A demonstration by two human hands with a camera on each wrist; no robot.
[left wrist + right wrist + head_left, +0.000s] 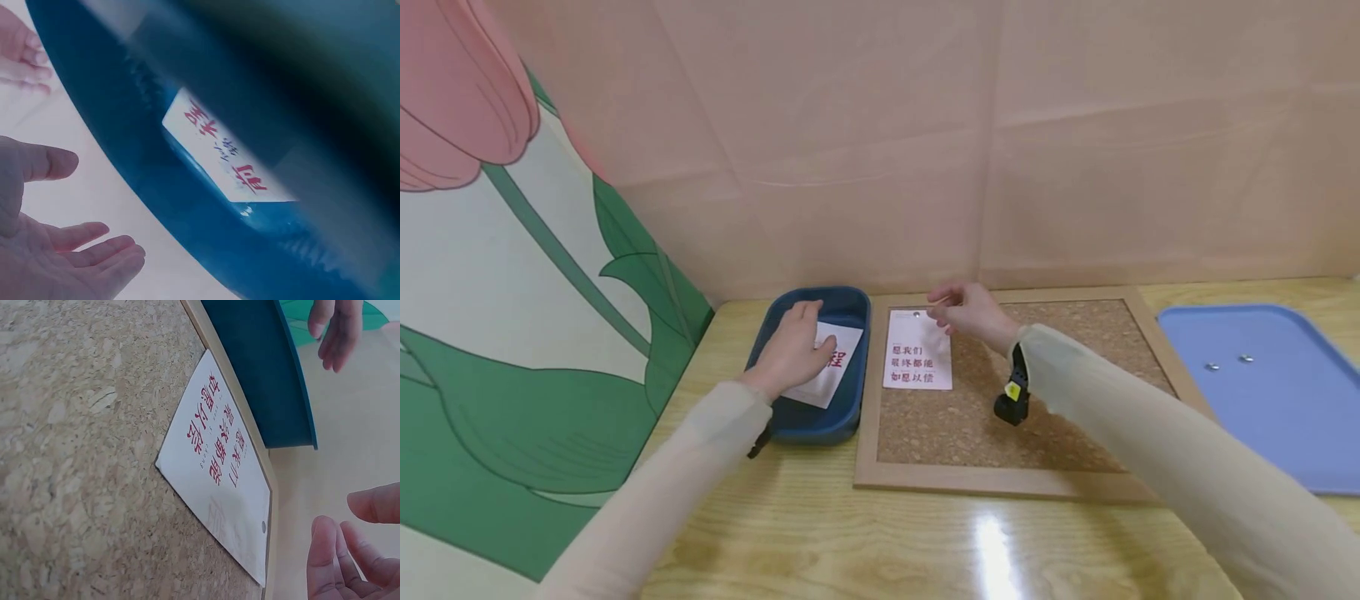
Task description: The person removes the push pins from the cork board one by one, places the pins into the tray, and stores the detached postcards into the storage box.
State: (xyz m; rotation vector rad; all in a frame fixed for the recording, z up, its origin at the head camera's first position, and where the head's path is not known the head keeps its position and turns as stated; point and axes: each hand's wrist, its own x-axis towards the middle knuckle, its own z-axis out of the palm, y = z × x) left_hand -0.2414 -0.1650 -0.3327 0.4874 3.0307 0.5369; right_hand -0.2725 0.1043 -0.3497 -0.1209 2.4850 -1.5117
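A dark blue plastic basket (pixel 820 435) holds white cards (pixel 829 385) printed with red characters. My left hand (pixel 793 350) hovers over this basket, thumb apart from the loosely extended fingers, holding nothing. On the cork board (pixel 985 425) lies another white card (pixel 919 367) with red writing, at the upper left inside the wooden frame. A small round silver pin (pixel 916 314) sits at its top edge. Beside that pin is my right hand (pixel 973 317); in the right wrist view its thumb and bent fingers (pixel 322 553) stand apart with nothing between them.
On the right, a light blue tray (pixel 1285 417) carries two small silver pins (pixel 1213 367). All stands on a wood-grain table (pixel 820 533). A pinkish cloth (pixel 850 167) hangs behind; a wall with painted flowers (pixel 550 400) rises at left.
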